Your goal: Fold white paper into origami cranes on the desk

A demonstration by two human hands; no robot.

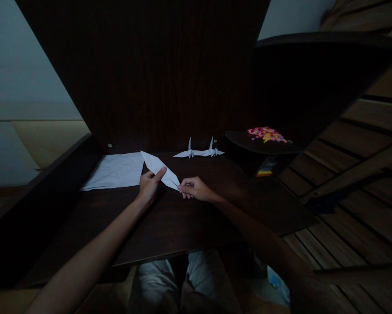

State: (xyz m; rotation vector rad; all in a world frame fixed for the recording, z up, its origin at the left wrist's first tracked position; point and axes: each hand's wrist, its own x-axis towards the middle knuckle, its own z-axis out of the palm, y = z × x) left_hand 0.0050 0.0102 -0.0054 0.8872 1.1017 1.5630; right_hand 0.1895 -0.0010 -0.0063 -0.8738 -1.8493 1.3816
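Note:
Between my hands is a piece of folded white paper, long and diamond-shaped, held tilted above the dark desk. My left hand grips its lower left edge, thumb lying on top. At the lower right tip, my right hand pinches the narrow point between thumb and fingers. Behind the hands, two folded white paper cranes stand side by side at the back of the desk. To the left lie flat white sheets of paper, close to my left hand.
A small rounded shelf on the right bears a pile of pink, red and yellow bits. Beneath it sits something with a yellow-orange edge. A raised side board bounds the desk on the left, and a tall dark panel the back.

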